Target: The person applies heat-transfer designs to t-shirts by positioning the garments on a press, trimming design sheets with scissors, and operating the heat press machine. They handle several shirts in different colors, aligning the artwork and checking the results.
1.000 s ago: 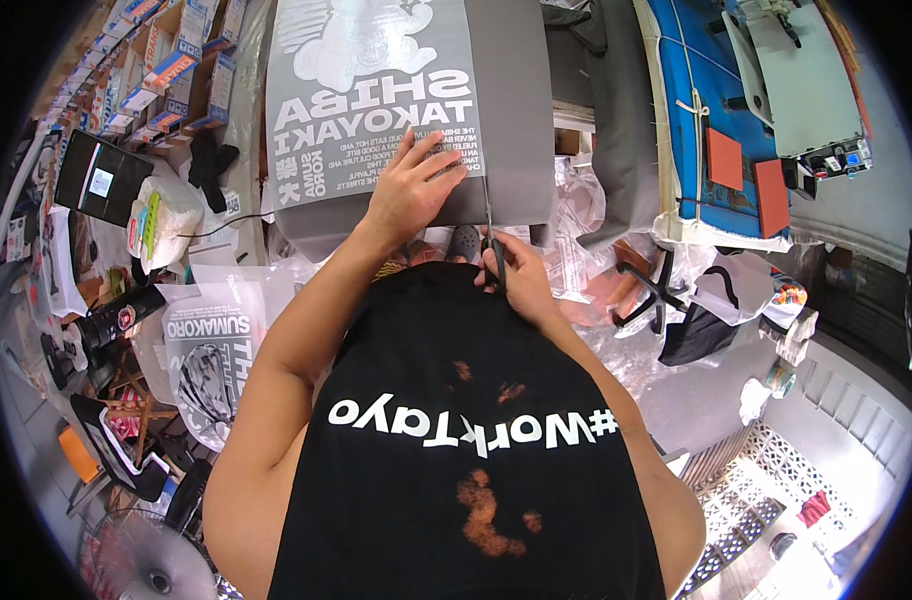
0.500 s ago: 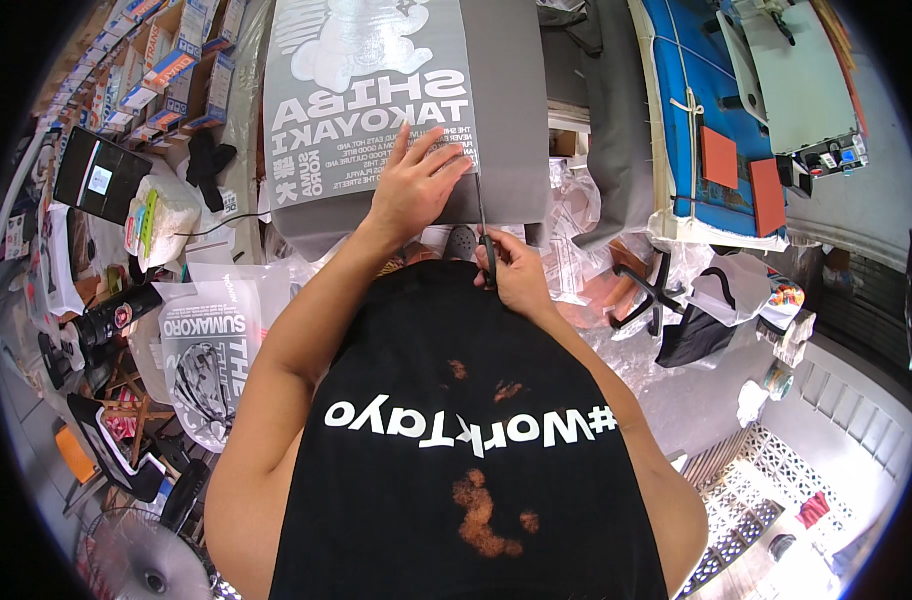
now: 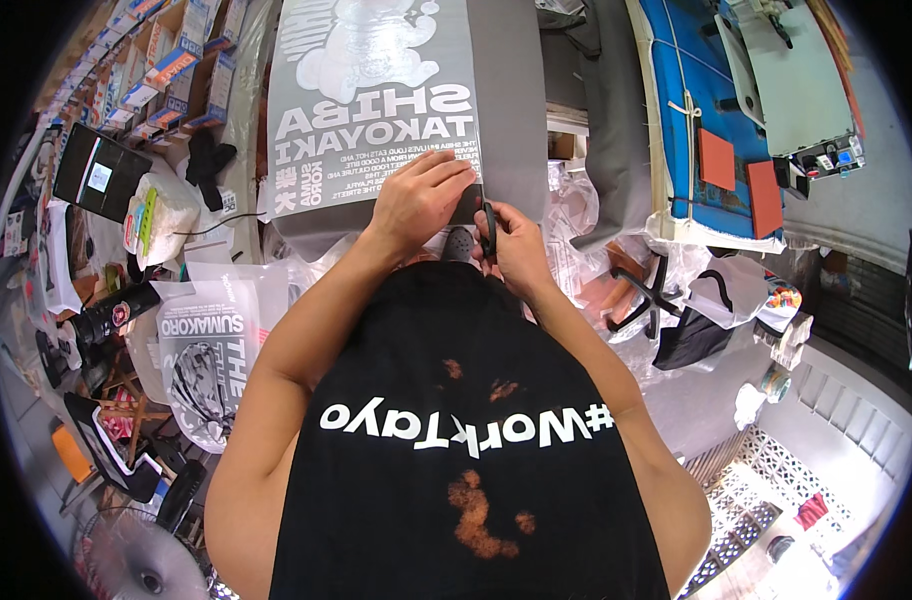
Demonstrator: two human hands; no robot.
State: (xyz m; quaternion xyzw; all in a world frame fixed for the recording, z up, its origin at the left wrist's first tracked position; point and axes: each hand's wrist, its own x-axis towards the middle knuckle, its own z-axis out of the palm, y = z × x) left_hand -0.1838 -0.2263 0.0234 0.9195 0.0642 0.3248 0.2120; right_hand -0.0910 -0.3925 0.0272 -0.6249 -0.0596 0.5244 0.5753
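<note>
A thin sheet (image 3: 301, 112) lies on the grey cloth (image 3: 511, 100) in front of the person, at the top middle of the view. The sheet looks shiny and grey, with a big, pale, round-bellied cartoon shape near the top. Big white letters sit under it, then rows of tiny ones, and they all read backwards. The left hand (image 3: 424, 205) is palm down on the sheet's bottom right part, its fingers out nearly straight, close together, pointing up and to the right; they grip nothing, and the thumb is hard to see. The right hand (image 3: 519, 252) has its fingers bent round the black handles of the scissors (image 3: 490, 232), which point away, by the sheet's right edge. I cannot tell how wide the blades are. Both arms reach forward, elbows bent outward.
</note>
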